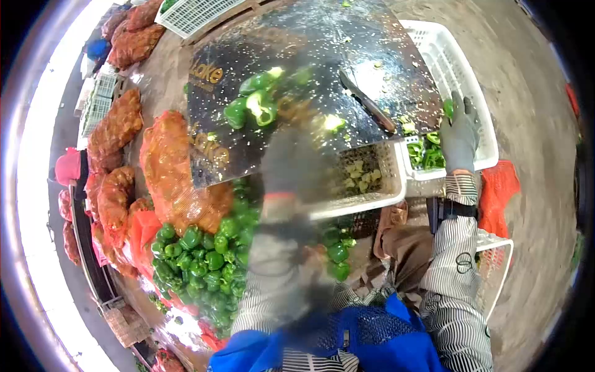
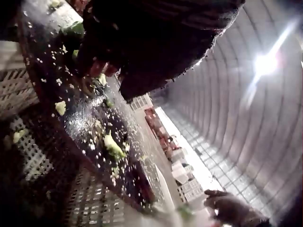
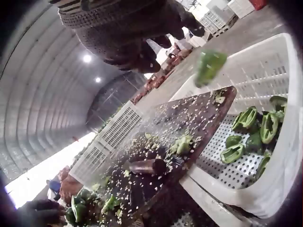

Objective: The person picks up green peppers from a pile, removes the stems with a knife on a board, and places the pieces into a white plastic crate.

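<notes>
My right hand point(image 1: 460, 136), in a grey glove, is over the white basket point(image 1: 486, 124) with its fingers spread loosely. A piece of green pepper point(image 3: 210, 67) hangs in mid-air below those fingers, apart from them. My left hand point(image 1: 291, 164) is a motion blur at the near edge of the dark board point(image 1: 322, 56); in the left wrist view it is in dark shadow, fingertips low over the board. Cut green peppers point(image 1: 261, 108) lie on the board beyond it. A knife point(image 1: 369, 102) lies at the board's right, untouched. I cannot tell whether the left hand holds anything.
Pepper halves point(image 3: 253, 135) lie in the white basket. A second crate point(image 1: 396, 170) under the board's near edge holds pale scraps point(image 1: 361, 177). Whole green peppers point(image 1: 204, 260) are heaped at lower left, beside a full orange mesh sack point(image 1: 180, 173). Pale seeds litter the board.
</notes>
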Demonstrator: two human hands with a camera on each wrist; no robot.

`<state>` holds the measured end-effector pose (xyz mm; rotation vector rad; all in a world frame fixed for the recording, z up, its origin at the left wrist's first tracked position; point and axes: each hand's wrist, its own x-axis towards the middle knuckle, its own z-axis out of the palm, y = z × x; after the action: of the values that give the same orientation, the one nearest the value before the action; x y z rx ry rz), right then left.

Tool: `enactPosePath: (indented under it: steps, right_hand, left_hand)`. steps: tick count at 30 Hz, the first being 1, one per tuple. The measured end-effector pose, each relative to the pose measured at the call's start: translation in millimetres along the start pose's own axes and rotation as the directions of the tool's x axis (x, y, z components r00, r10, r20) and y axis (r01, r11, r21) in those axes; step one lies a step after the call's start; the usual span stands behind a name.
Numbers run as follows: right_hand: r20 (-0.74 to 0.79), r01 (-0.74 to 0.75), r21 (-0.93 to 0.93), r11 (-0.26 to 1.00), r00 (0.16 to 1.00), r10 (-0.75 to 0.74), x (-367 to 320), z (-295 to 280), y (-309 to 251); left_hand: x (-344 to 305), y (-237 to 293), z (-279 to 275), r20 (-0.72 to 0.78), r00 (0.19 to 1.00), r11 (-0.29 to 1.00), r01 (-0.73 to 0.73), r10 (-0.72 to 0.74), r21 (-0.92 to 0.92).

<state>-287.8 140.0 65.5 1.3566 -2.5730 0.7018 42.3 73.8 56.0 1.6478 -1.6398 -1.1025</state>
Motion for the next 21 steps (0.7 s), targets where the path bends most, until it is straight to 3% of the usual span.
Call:
enactPosePath:
  steps: [1,3,4,6,9,10,11,12,13,14,15,16,18,19,21]
  right_hand:
    - [0.082,-0.01,-0.088,0.996,0.996,0.017,-1.4,2.8,1.0]
    - [0.218,0.005,-0.011,1.0,0.976,-0.002,-1.6,-7.8,-22.8]
    - [0.227,0.055,0.016,0.998,0.972,-0.057,-4.7,-8.3,-33.4]
    - [0.272,0.086,0.134,0.987,0.955,-0.12,-8.7,0.9,-43.3]
    - [0.362,0.12,0.236,0.964,0.91,-0.202,-16.7,-5.5,-66.6]
    - [0.363,0.116,0.234,0.965,0.911,-0.197,-19.3,-4.8,-76.4]
    - [0.458,0.108,0.259,0.96,0.862,-0.22,-22.8,-3.0,-87.0]
    - [0.545,0.096,0.282,0.954,0.803,-0.242,-26.4,-0.8,-95.0]
    - [0.544,0.093,0.28,0.955,0.805,-0.238,-33.6,5.1,-99.0]
    - [0.459,0.134,0.396,0.909,0.828,-0.322,-46.0,13.0,-101.6]
    - [0.36,0.181,0.501,0.846,0.845,-0.394,-53.1,14.8,-105.8]
    - [0.359,0.179,0.497,0.849,0.848,-0.389,-53.1,12.9,-111.8]
    - [0.609,-0.305,0.677,0.669,0.743,-0.277,-52.2,7.0,-122.2]
    - [0.61,-0.304,0.672,0.676,0.744,-0.272,-53.2,5.7,-121.6]
    - [0.514,-0.031,0.676,0.736,0.736,-0.44,-51.6,-1.3,-123.1]
  left_hand:
    - [20.4,7.6,-8.3,-0.125,0.991,0.974,-0.016,0.045,0.226]
    - [70.3,-34.2,-18.3,-0.256,0.928,0.911,-0.161,0.271,0.379]
    - [90.8,-36.8,-20.6,-0.258,0.926,0.909,-0.165,0.277,0.383]
    - [116.3,-35.1,-19.5,-0.23,0.972,0.789,0.102,0.051,0.606]
    - [114.3,-39.0,-6.6,-0.288,0.95,0.737,0.107,0.124,0.667]
    - [110.5,-39.2,-8.5,-0.218,0.972,0.689,0.102,0.083,0.718]
    - [108.5,-42.3,-9.0,-0.214,0.973,0.688,0.1,0.082,0.719]
    - [107.2,-45.8,-8.7,-0.188,0.972,0.683,0.042,0.141,0.729]
    - [105.6,-48.8,-8.9,-0.16,0.966,0.676,-0.019,0.201,0.737]
    - [96.1,-52.1,-12.7,-0.081,0.942,0.797,-0.227,0.326,0.56]
    - [84.0,-45.6,-8.1,-0.092,0.933,0.735,-0.211,0.349,0.645]
    - [78.0,-44.9,-8.1,-0.039,0.908,0.705,-0.296,0.417,0.644]
    - [50.0,-34.6,-9.6,0.095,0.841,0.604,-0.456,0.533,0.653]
    - [28.7,-23.6,-10.2,0.173,0.799,0.534,-0.528,0.577,0.66]
    - [4.9,-17.5,-1.5,0.15,0.753,0.555,-0.59,0.641,0.586]
